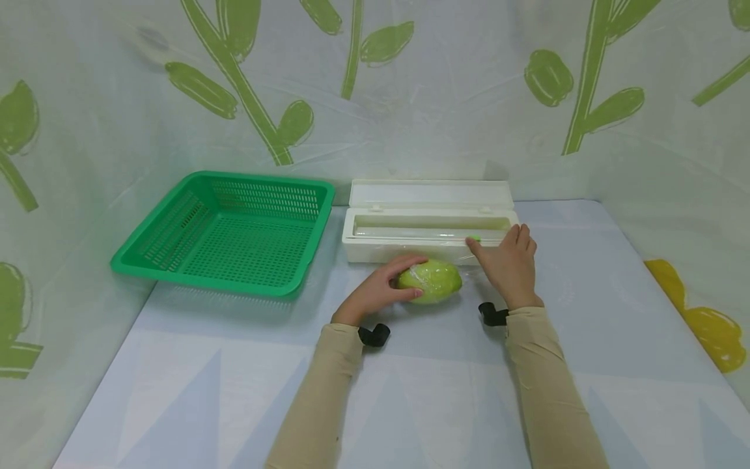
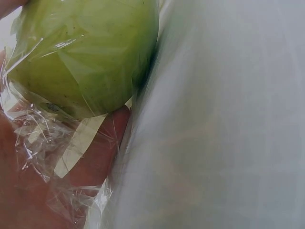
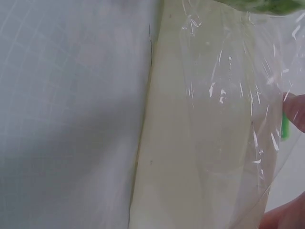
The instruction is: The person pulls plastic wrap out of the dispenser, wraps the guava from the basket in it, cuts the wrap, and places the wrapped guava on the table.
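A yellow-green fruit (image 1: 435, 281) wrapped in clear cling film is gripped by my left hand (image 1: 377, 290), fingers over its far side and thumb on the near side. In the left wrist view, crumpled film bunches between the fruit (image 2: 86, 52) and the palm. Behind it lies a white cling film dispenser (image 1: 404, 251), its lid raised and a roll inside. The thumb of my right hand (image 1: 508, 266) touches the small green slide cutter (image 1: 474, 238); its other fingers extend onto the dispenser's right end. Clear film (image 3: 219, 105) stretches along the dispenser's front in the right wrist view.
A green plastic basket (image 1: 295, 286) with perforated sides stands at the back left of the table (image 1: 433, 404). Leaf-patterned sheeting (image 1: 445, 130) rises behind the table and along both sides.
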Demonstrator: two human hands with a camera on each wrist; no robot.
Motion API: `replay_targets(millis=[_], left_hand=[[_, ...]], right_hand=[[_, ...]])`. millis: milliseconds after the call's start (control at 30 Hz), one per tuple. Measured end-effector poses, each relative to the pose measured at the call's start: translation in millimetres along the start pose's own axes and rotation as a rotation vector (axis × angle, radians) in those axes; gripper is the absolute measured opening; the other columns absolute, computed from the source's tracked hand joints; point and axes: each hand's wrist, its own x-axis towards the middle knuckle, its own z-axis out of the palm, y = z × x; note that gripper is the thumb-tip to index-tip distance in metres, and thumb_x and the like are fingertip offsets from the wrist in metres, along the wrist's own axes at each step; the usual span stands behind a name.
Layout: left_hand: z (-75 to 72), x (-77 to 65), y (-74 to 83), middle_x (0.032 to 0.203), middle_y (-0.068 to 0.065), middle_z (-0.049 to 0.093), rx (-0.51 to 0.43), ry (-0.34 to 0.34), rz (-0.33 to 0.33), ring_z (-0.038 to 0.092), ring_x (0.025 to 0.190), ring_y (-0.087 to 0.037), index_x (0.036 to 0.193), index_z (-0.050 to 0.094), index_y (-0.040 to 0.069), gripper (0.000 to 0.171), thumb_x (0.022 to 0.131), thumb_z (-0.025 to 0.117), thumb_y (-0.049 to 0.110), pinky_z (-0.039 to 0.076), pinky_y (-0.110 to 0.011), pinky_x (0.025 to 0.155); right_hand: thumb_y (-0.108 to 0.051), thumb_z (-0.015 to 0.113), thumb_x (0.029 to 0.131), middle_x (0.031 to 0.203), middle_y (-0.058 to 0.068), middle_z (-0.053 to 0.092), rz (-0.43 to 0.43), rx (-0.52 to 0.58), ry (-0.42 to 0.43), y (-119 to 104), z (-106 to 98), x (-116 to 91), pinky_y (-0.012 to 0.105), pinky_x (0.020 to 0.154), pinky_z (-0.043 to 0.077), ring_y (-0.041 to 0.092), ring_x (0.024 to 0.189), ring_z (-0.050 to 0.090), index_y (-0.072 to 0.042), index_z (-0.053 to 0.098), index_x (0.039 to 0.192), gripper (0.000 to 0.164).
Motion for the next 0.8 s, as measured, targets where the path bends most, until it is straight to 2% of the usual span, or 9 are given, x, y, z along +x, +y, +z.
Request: replay_targets(millis=[233, 400, 533, 667, 800], left_hand=[[0.3, 0.2, -0.1, 0.13, 0.017, 0.039, -0.016, -0.001, -0.003, 0.042, 0.111, -0.008, 0.127, 0.042, 0.043, 0.058, 0.075, 0.069, 0.041, 0.036, -0.035, 0.091], [0.2, 0.8, 0.0, 0.129, 0.016, 0.039, -0.019, 0.001, 0.011, 0.042, 0.111, -0.01, 0.128, 0.043, 0.039, 0.058, 0.076, 0.069, 0.038, 0.036, -0.035, 0.091], [0.3, -0.4, 1.9, 0.129, 0.017, 0.039, -0.034, -0.003, -0.01, 0.042, 0.111, -0.009, 0.128, 0.043, 0.04, 0.058, 0.076, 0.069, 0.039, 0.036, -0.035, 0.091], [0.7, -1.3, 3.2, 0.129, 0.019, 0.039, -0.046, -0.005, -0.034, 0.042, 0.111, -0.007, 0.127, 0.043, 0.042, 0.058, 0.075, 0.069, 0.04, 0.036, -0.035, 0.091], [0.5, -0.8, 1.2, 0.129, 0.018, 0.039, -0.045, -0.004, -0.023, 0.042, 0.111, -0.008, 0.127, 0.043, 0.042, 0.058, 0.075, 0.069, 0.04, 0.037, -0.036, 0.09]], right_hand=[[-0.071, 0.041, 0.076, 0.142, 0.028, 0.0, -0.011, 0.007, 0.01, 0.9, -1.1, -1.1, 0.055, 0.098, 0.017, 0.045, 0.126, 0.006, 0.012, 0.001, 0.137, 0.11], [-0.069, 0.04, 0.078, 0.142, 0.027, 0.004, -0.027, 0.009, 0.022, 2.6, -1.5, -1.6, 0.055, 0.096, 0.022, 0.045, 0.126, 0.009, 0.012, 0.004, 0.137, 0.106], [-0.066, 0.04, 0.08, 0.14, 0.028, 0.009, -0.032, 0.003, 0.032, 3.5, -2.2, -2.5, 0.055, 0.094, 0.026, 0.045, 0.125, 0.013, 0.012, 0.007, 0.137, 0.102], [-0.064, 0.042, 0.08, 0.139, 0.028, 0.014, -0.022, 0.0, 0.039, 4.2, -3.1, -2.2, 0.054, 0.094, 0.026, 0.044, 0.123, 0.017, 0.012, 0.011, 0.136, 0.099], [-0.062, 0.042, 0.081, 0.138, 0.027, 0.017, 0.002, 0.016, 0.044, 4.8, -4.4, -0.5, 0.054, 0.095, 0.025, 0.043, 0.123, 0.019, 0.01, 0.016, 0.136, 0.094]])
